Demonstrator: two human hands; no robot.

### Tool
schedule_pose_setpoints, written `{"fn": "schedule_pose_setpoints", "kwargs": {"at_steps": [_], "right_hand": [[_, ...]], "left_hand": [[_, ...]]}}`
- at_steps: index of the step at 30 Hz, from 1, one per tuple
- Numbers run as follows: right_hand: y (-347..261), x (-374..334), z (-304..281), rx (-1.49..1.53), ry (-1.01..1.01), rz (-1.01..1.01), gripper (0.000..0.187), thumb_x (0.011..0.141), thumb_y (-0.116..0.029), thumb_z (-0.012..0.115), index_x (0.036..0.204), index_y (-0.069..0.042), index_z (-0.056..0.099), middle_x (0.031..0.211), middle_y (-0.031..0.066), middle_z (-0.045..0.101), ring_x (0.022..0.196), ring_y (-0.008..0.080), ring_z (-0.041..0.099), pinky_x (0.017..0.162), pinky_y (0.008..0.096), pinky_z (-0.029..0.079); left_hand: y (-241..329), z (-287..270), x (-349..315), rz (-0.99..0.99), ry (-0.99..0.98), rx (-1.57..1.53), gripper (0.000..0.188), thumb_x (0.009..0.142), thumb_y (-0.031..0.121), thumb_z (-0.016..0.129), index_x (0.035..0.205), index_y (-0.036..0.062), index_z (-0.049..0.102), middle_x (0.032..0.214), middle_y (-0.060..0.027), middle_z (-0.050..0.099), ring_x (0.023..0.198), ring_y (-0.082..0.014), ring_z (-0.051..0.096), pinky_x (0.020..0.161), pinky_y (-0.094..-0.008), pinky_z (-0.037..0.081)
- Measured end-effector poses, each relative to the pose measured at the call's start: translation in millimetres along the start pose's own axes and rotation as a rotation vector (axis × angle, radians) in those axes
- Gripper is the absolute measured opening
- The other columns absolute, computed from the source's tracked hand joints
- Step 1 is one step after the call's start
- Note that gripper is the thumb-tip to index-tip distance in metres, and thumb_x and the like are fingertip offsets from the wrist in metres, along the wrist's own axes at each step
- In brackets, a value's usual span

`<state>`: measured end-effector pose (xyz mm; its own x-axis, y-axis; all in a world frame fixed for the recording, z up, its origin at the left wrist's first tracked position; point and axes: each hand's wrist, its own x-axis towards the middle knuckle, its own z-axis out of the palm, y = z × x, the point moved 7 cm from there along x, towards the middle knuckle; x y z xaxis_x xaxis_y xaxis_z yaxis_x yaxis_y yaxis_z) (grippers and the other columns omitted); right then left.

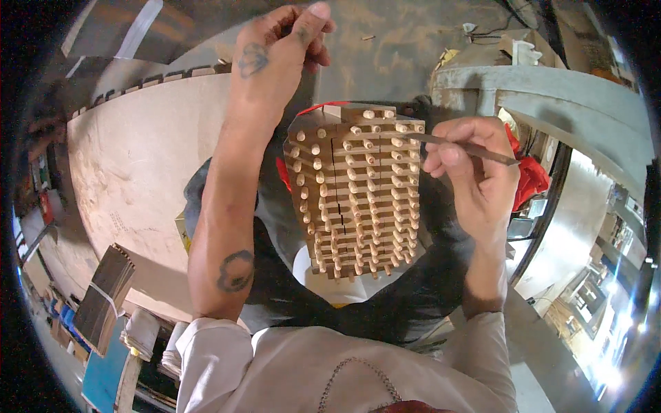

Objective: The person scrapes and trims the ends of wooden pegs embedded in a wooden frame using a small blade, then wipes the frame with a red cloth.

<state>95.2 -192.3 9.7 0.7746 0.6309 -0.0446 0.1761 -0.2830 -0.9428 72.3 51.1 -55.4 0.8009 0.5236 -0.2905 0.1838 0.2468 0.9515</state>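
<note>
Workshop clutter rings the scene: a broad curved plywood sheet [138, 158] lies beyond the left forearm, a stack of dark sheets [103, 299] sits below it, and a grey machine frame [544, 86] rises past the right hand, with red cloth [530, 172] just behind the wrist. Between the two hands stands a stack of slotted wooden pieces [354, 193], bristling with rows of short dowel pegs and apparently resting on the person's lap, though its base is hidden. The right hand [471, 175] pinches a thin dark stick [458, 146] between thumb and fingers, the tip reaching toward the upper right edge of the block, at or just off the pegs there. The left hand [282, 51] is raised above and behind the block, fingers loosely curled, holding nothing that can be made out. Good work here likely means keeping the pinch close to the working tip for control, steadying the block with the free hand, and moving peg by peg along one row so none is skipped.
</note>
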Motion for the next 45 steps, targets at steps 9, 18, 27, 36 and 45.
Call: {"fn": "schedule_pose_setpoints", "kwargs": {"at_steps": [9,18,27,36,45], "right_hand": [[12,23,-6,-0.046,-0.048,0.176,0.017,0.101,-0.012,0.065,0.11,0.002,0.064,0.082,0.005,0.066,0.063,0.0083,0.062,0.055,0.0215,0.05],[31,34,-14,-0.084,-0.089,0.21,0.013,0.099,-0.012,0.068,0.105,0.0,0.069,0.087,0.002,0.066,0.07,0.0068,0.059,0.057,0.0211,0.045],[40,36,-20,-0.088,-0.093,0.188,0.015,0.097,-0.016,0.071,0.102,-0.002,0.071,0.087,0.0005,0.066,0.069,0.0064,0.055,0.059,0.021,0.044],[38,38,-11,-0.055,-0.151,0.134,0.015,0.097,-0.014,0.071,0.103,0.0,0.069,0.093,0.0041,0.068,0.085,0.0116,0.061,0.078,0.0244,0.049],[38,38,-8,-0.057,-0.171,0.041,0.013,0.097,-0.012,0.069,0.101,0.001,0.069,0.096,0.0073,0.069,0.085,0.014,0.063,0.079,0.0262,0.051]], "left_hand": [[8,-1,-6,-0.036,-0.061,-0.098,0.051,0.106,0.037,0.059,0.066,0.0081,0.043,0.058,0.0025,0.035,0.051,-0.0099,0.03,0.051,-0.0327,0.029],[12,-10,-2,-0.061,-0.062,-0.108,0.052,0.105,0.037,0.059,0.065,0.0059,0.049,0.056,-0.0003,0.045,0.048,-0.0105,0.041,0.048,-0.0305,0.034],[12,-13,-5,-0.079,-0.032,-0.09,0.049,0.104,0.038,0.06,0.069,0.0037,0.058,0.057,0.0002,0.049,0.05,-0.0101,0.045,0.048,-0.0292,0.036],[15,-10,-6,-0.065,-0.052,-0.101,0.049,0.105,0.037,0.06,0.068,0.0042,0.055,0.058,-0.0004,0.047,0.051,-0.0111,0.044,0.05,-0.0304,0.036],[17,-8,-7,-0.134,0.015,-0.023,0.052,0.105,0.04,0.059,0.067,0.005,0.052,0.057,-0.0002,0.046,0.05,-0.0114,0.043,0.05,-0.0306,0.035]]}}
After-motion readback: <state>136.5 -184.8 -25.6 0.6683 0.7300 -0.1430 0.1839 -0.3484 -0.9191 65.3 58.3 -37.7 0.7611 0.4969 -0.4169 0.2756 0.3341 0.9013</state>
